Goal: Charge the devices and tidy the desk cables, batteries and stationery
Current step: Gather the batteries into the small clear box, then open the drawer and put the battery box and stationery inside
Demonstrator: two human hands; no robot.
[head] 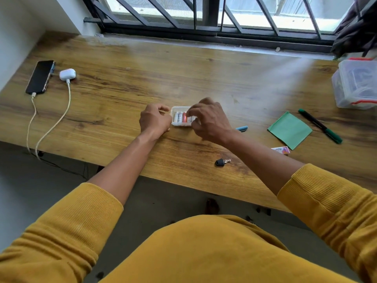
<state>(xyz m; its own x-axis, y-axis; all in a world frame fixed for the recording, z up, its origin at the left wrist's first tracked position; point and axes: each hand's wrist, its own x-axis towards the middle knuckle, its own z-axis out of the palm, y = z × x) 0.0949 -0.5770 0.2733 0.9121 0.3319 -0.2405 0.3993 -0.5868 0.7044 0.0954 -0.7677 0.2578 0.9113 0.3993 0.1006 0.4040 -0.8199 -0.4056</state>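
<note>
A small white tray (177,108) of batteries (180,117) sits mid-tabletop (204,78). The left hand (155,120) rests against the tray's left end, fingers curled beside its rim, though whether they actually grip it is hard to tell. The right hand (210,121) hovers over the tray's right end, fingertips together and seemingly pinching a battery. Far left, a phone (40,77) and a white earbud case (67,74) lie plugged into cables (67,107). To the right lie a green paper (289,130), a green marker (320,126) and a key (222,161).
</note>
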